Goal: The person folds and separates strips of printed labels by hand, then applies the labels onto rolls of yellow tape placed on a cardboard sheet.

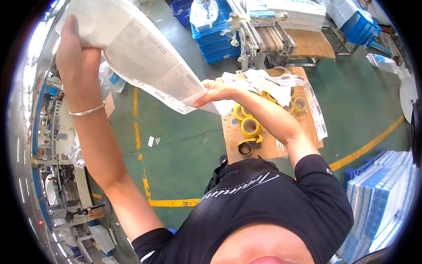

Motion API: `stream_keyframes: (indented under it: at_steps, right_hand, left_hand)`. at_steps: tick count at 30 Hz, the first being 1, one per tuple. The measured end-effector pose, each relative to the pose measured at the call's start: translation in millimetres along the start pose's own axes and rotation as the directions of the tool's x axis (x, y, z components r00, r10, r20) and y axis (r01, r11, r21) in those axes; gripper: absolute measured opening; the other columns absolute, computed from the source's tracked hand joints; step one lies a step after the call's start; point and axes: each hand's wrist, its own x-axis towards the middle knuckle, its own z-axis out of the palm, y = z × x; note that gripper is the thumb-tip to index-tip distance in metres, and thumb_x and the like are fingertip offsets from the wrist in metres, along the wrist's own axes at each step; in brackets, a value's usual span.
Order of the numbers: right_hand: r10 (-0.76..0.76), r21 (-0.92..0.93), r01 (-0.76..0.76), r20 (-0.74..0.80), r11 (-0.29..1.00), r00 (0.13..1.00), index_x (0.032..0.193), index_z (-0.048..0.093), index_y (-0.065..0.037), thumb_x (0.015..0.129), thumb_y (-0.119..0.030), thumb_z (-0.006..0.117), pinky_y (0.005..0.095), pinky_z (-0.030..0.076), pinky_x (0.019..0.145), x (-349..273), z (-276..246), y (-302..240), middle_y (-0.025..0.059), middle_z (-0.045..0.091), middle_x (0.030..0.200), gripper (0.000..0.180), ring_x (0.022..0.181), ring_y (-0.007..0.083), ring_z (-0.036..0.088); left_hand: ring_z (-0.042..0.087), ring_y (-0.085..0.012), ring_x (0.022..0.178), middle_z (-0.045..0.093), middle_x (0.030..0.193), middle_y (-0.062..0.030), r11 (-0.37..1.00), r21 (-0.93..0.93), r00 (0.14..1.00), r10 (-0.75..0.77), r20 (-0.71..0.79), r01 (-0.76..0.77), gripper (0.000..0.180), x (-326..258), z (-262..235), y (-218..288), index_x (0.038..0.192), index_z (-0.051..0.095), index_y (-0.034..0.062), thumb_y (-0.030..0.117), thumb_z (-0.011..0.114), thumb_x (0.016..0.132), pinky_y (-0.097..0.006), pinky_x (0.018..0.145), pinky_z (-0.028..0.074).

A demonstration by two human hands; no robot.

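Note:
A long white printed paper sheet (145, 53), perhaps a strip of labels, stretches across the upper left, its print faintly showing through. Raised high, my left hand (79, 61) grips its upper end with the thumb against the paper. My right hand (215, 92) pinches the lower end, which is slightly curled. Below my right arm is a cardboard-covered worktop (272, 148). On it lie several yellow tape rolls (250, 127), a yellow-handled tape dispenser (249, 146) and loose white label sheets (268, 83).
A conveyor machine (268, 39) stands beyond the worktop, with stacked blue crates (215, 44) to its left. Blue-and-white wrapped stacks (380, 198) rise at the right. Machinery (61, 185) lines the left side. Yellow lines (176, 203) mark the green floor.

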Motion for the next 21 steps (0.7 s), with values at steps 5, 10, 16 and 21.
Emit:
stream_keyframes:
  at_steps: [5,10,16,21]
  right_hand:
    - [-0.057,0.041,0.055,0.045,0.998,0.997,0.111,0.066,-0.004,0.073,-0.019,0.082,0.0266,0.046,0.084,10,-2,7,0.0041,0.069,0.101,0.044,0.093,0.012,0.061]
    - [0.024,0.054,-0.03,0.114,0.998,0.993,0.11,0.065,0.0,0.074,-0.015,0.08,0.0259,0.049,0.081,-12,-13,-14,0.0054,0.069,0.101,0.042,0.088,0.0112,0.063]
    - [0.007,0.043,-0.009,0.04,0.999,0.999,0.119,0.059,-0.001,0.074,-0.015,0.079,0.0271,0.047,0.087,-52,-31,-27,0.0055,0.066,0.106,0.052,0.095,0.0112,0.061]
    - [0.156,0.069,-0.154,-0.029,0.986,0.987,0.12,0.057,-0.001,0.07,-0.016,0.082,0.0283,0.048,0.088,-73,-35,-51,0.0076,0.066,0.107,0.057,0.097,0.0138,0.062]
  left_hand:
    - [0.052,-0.0283,0.116,0.054,0.126,-0.0145,0.984,0.167,0.998,0.058,0.029,-0.062,0.039,35,21,23,0.127,0.045,-0.0061,0.017,0.053,0.097,-0.041,0.101,0.044]
    - [0.054,-0.0239,0.115,0.055,0.125,-0.0128,0.399,0.73,0.832,0.288,0.474,-0.554,0.045,128,-73,43,0.13,0.044,-0.007,0.022,0.054,0.097,-0.036,0.1,0.045]
    - [0.058,-0.0262,0.108,0.056,0.121,-0.014,0.964,0.26,0.996,0.07,-0.056,-0.053,0.04,110,-120,22,0.123,0.046,-0.0063,0.023,0.052,0.097,-0.04,0.093,0.051]
    - [0.056,-0.0275,0.112,0.054,0.125,-0.0158,0.977,0.212,0.99,0.011,-0.143,0.02,0.046,95,-149,-19,0.128,0.042,-0.0086,0.026,0.048,0.099,-0.042,0.096,0.049]
